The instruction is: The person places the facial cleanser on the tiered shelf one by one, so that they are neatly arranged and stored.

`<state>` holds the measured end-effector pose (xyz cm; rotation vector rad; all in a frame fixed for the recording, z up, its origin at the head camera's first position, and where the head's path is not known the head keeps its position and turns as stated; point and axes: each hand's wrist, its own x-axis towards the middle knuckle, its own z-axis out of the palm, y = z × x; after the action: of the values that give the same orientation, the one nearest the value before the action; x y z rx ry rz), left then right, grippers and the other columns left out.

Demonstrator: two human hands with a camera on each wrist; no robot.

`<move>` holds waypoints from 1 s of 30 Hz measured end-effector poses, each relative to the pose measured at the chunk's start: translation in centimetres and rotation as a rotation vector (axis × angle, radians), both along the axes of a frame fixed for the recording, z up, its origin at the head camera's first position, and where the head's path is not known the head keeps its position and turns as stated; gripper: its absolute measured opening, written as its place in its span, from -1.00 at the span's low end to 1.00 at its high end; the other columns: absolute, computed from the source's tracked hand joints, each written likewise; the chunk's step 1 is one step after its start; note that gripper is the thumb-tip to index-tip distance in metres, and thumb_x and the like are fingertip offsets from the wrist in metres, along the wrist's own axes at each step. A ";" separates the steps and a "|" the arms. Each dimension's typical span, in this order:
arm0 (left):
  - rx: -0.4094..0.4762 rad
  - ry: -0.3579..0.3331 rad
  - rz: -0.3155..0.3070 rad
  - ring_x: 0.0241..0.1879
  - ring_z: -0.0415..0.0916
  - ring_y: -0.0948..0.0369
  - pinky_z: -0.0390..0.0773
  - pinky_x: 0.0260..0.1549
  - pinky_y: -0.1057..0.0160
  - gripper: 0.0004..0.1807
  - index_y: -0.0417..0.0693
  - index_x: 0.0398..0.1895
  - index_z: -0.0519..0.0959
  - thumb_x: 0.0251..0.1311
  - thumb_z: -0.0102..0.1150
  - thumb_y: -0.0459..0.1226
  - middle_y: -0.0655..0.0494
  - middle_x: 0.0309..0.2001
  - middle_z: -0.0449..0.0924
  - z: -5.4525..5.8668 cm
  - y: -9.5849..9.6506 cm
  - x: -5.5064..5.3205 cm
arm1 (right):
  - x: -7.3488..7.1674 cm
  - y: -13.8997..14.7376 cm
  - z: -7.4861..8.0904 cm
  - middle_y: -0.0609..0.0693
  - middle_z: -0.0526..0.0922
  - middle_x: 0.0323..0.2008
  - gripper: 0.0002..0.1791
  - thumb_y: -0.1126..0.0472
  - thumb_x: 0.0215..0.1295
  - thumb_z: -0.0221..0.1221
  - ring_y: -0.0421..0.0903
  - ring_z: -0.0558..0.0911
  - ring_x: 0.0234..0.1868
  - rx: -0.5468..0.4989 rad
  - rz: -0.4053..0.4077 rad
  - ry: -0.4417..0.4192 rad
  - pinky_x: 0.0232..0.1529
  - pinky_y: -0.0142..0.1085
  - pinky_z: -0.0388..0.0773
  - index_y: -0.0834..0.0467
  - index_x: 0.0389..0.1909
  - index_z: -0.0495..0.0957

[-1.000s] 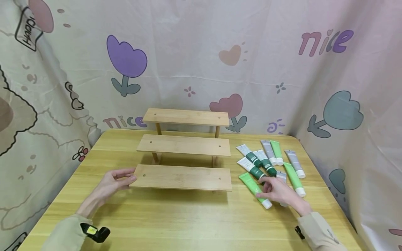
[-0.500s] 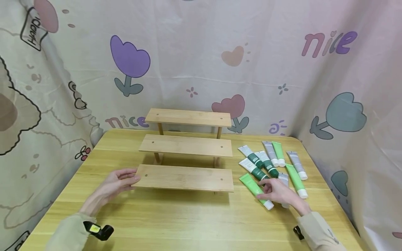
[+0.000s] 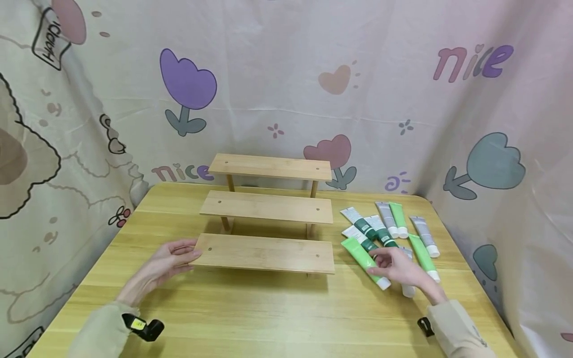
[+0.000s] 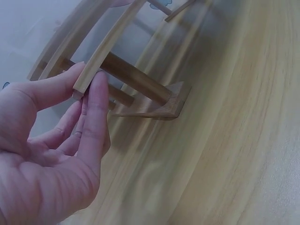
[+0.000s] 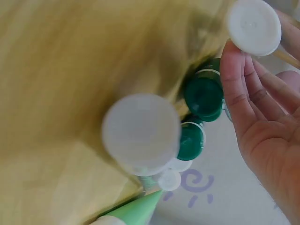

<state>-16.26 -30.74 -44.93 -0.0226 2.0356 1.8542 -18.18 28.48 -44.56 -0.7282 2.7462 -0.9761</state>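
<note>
My left hand (image 3: 167, 261) pinches the left end of the lowest board on a three-tier wooden shelf stand (image 3: 264, 253). In the left wrist view the thumb lies on one face of that board (image 4: 105, 49) and the fingers on the other. On the right, my right hand (image 3: 398, 268) holds a light green squeeze tube (image 3: 360, 256) between thumb and fingers. Its white cap (image 5: 254, 26) shows in the right wrist view, raised off the table. A grey tube (image 3: 408, 290) lies partly hidden under the right hand.
Several dark green and white tubes (image 3: 380, 229) lie just behind the right hand. Grey tubes (image 3: 424, 236) and other light green tubes (image 3: 422, 253) lie farther right. The wooden table (image 3: 268, 318) ends at a patterned cloth (image 3: 268, 74) behind and at both sides.
My right hand has lifted the light green tube slightly off the table, over the dark green one behind it. The left hand keeps its hold on the board. The head view has shifted a little.
</note>
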 end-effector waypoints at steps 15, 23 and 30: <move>0.028 -0.013 0.013 -0.10 0.60 0.39 0.76 -0.04 0.33 -0.26 -0.50 0.46 0.08 0.41 0.18 -0.27 0.28 -0.11 0.57 0.1 0.2 -0.1 | -1.9 -1.4 3.1 0.06 0.67 -0.28 -0.61 0.21 0.32 0.30 -0.28 0.53 -0.30 -0.066 -0.133 -0.011 -0.32 -0.47 0.58 0.40 0.03 0.60; 0.039 -0.012 0.009 -0.09 0.61 0.38 0.76 -0.04 0.34 -0.25 -0.50 0.47 0.06 0.42 0.17 -0.28 0.27 -0.10 0.58 0.2 0.2 0.0 | -3.4 -2.5 4.8 0.20 0.68 -0.17 -0.74 0.23 0.35 0.27 -0.14 0.61 -0.18 -0.157 -0.152 -0.033 -0.26 -0.46 0.64 0.35 -0.09 0.60; 0.060 -0.005 -0.006 -0.10 0.61 0.38 0.76 -0.04 0.33 -0.34 -0.46 0.43 0.17 0.42 0.16 -0.29 0.28 -0.11 0.58 0.2 0.1 0.0 | -4.7 -3.8 6.7 0.31 0.65 -0.04 -0.62 0.26 0.36 0.26 -0.02 0.64 -0.09 -0.229 -0.171 -0.068 -0.17 -0.46 0.66 0.42 0.07 0.54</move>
<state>-16.29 -30.63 -44.76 -0.0052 1.9733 1.9090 -22.85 24.71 -37.90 -0.4839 2.7006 -1.3414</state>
